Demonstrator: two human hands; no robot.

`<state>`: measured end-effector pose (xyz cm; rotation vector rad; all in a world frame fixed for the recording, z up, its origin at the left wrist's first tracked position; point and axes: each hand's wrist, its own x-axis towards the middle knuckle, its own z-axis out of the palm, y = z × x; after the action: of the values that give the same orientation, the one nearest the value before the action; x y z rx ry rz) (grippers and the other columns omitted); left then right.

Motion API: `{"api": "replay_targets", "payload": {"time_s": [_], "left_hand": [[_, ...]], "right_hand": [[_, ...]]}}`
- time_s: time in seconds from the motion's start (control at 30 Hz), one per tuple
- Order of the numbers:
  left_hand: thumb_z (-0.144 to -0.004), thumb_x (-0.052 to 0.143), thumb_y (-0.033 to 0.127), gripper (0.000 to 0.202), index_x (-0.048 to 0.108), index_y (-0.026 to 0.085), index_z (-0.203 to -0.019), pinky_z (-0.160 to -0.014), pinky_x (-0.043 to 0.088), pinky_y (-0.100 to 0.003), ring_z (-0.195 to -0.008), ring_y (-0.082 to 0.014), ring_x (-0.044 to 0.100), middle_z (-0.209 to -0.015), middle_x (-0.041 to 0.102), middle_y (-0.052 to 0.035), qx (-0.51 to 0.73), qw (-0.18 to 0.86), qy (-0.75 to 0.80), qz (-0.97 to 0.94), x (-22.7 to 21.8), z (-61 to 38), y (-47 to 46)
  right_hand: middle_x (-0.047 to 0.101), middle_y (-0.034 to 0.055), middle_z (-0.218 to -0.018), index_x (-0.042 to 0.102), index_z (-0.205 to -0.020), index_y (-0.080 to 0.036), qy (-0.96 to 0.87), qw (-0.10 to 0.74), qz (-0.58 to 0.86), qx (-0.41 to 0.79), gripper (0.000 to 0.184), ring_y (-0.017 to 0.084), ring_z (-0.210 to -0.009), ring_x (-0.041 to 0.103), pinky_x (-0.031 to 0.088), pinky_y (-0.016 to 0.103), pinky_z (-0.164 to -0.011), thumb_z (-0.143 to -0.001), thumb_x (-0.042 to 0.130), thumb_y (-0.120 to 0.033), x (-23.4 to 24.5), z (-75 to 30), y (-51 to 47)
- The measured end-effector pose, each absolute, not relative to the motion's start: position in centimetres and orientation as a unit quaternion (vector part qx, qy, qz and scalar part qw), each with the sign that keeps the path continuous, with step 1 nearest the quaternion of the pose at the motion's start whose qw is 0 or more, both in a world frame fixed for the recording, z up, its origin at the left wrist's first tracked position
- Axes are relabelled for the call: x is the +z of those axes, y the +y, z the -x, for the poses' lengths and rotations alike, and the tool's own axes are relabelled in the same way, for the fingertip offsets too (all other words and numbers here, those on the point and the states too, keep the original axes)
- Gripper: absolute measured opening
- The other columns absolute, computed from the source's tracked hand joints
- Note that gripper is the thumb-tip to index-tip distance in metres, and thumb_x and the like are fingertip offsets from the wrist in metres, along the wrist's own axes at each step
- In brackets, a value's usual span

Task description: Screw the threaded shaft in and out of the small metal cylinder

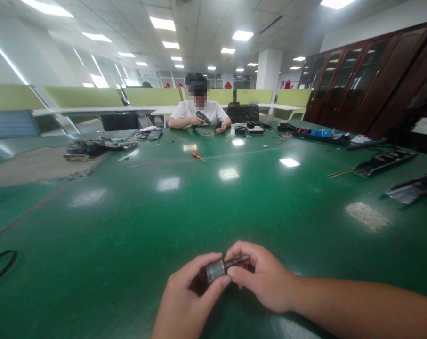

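Observation:
Both my hands meet low in the head view over the green table (135, 226). My left hand (185, 301) pinches a small grey metal cylinder (215, 270), thumb below and fingers above. A dark threaded shaft (238, 260) sticks out of the cylinder to the right, and my right hand (266, 280) is closed around that shaft with its fingertips. A dark reddish part shows behind the cylinder inside my left palm; I cannot make out what it is.
A person in a white shirt (199, 113) sits at the far side holding a dark power tool (203, 117). A red-handled screwdriver (198, 156) lies mid-table. Black parts (382, 162) lie at right, clutter (93, 146) at far left, a black cable (1, 263) near left.

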<state>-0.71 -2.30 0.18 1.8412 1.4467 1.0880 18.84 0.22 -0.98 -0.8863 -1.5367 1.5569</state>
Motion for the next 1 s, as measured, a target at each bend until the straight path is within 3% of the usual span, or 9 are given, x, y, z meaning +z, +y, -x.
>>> {"api": "replay_targets", "payload": {"time_s": [1.0], "left_hand": [[-0.079, 0.075, 0.037, 0.02, 0.075, 0.027, -0.097, -0.068, 0.057, -0.024, -0.073, -0.0185, 0.074, -0.086, 0.079, 0.002, 0.408, 0.281, 0.545, -0.676, 0.49, 0.7, -2.23]], "right_hand": [[0.056, -0.0043, -0.064, 0.061, -0.091, -0.017, -0.591, 0.37, 0.36, 0.62, 0.012, 0.011, -0.058, 0.053, 0.041, 0.023, -0.058, -0.082, 0.066, -0.023, -1.1, -18.81, 0.72]]}}
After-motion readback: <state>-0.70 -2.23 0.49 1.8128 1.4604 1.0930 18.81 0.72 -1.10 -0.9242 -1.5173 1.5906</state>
